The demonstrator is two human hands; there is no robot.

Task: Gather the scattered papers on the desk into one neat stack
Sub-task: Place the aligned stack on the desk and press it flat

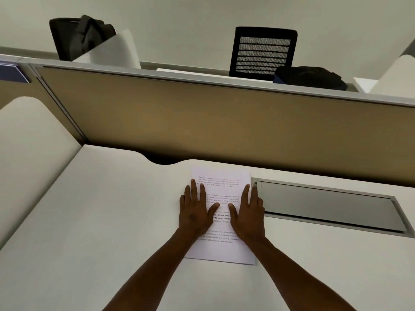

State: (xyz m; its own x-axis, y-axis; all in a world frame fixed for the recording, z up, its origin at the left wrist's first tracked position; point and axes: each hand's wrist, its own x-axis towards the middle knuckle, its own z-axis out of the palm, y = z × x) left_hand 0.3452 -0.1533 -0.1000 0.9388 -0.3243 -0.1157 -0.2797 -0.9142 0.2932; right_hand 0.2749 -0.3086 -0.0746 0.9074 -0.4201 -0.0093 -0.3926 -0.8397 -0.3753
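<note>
A stack of white printed papers (221, 250) lies on the white desk (94, 221), a little right of the middle, with its edges nearly lined up. My left hand (195, 212) rests flat on the stack's left side, fingers spread. My right hand (248, 215) lies flat on the right side, its outer fingers reaching over the paper's right edge. Both palms press down on the sheets; neither hand grips anything. The hands and forearms hide the middle of the top page.
A grey metal cable flap (325, 205) is set into the desk just right of the papers. A tan partition (202, 122) closes off the back. Beyond it are a black mesh chair (263, 52) and dark bags (310, 77). A white side panel (29, 149) stands at left.
</note>
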